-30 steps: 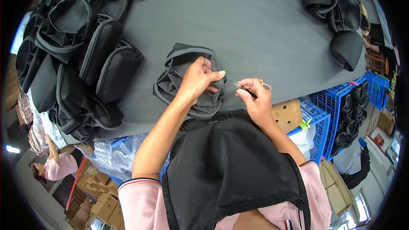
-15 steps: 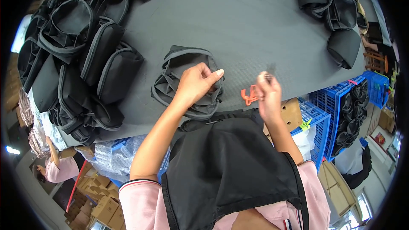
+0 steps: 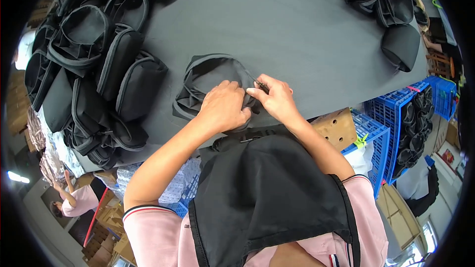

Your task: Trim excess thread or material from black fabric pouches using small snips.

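Note:
A black fabric pouch (image 3: 210,68) lies with its zip-edged mouth gaping on the grey table in front of me. My left hand (image 3: 225,106) lies over its near right part, fingers bent down into the fabric and gripping it. At the pouch's right side, my right hand (image 3: 276,98) pinches the edge between thumb and fingers. A narrow dark strip runs from the rim into that pinch; something small and dark shows between the fingers, but I cannot make out its kind. The two hands almost touch. Folds under the left hand are hidden.
Similar black pouches (image 3: 101,69) are heaped at the left; a smaller group (image 3: 401,47) lies at the far right. Blue crates (image 3: 386,113) stand below the table's right edge, one filled with black items. A brown holed board (image 3: 336,131) sits nearby. Another person (image 3: 81,200) is at lower left.
My right hand has moved left to the pouch's edge. The orange hooked thing beside it before is out of sight. My left hand has turned palm down and pressed onto the pouch.

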Available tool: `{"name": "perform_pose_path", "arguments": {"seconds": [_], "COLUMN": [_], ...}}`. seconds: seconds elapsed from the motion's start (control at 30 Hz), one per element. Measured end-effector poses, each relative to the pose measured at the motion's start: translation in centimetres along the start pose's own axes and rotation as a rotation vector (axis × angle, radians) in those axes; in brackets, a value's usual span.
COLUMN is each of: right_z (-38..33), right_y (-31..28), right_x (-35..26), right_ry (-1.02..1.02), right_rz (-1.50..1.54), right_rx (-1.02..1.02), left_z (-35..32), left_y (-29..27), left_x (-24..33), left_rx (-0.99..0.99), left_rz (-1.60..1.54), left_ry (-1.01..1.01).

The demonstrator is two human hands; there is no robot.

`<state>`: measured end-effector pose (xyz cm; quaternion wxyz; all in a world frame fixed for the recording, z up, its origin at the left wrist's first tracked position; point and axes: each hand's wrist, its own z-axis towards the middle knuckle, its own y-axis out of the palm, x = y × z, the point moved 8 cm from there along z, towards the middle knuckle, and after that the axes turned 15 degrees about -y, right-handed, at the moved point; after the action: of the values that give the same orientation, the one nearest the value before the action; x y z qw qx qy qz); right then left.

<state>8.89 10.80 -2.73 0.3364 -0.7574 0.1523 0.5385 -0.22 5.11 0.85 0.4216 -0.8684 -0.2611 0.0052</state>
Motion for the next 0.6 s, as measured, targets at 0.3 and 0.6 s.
{"name": "perform_pose_path", "arguments": {"seconds": [0.3,0.6], "right_z": [0.8,-1.6], "right_y": [0.9,1.3], "right_x": [3.3,3.5], "right_ry": [0.029,0.096], "right_rz": [0.324,0.295], "right_rx": [0.059,0.104], "left_z": [1.9,2.7], "left_y": [1.3,1.7], "left_x": [-1.8,-2.0], "left_rx": [0.080,0.229], "left_rz": [-0.277,-0.350], "left_ry": [0.000,-0.105]}}
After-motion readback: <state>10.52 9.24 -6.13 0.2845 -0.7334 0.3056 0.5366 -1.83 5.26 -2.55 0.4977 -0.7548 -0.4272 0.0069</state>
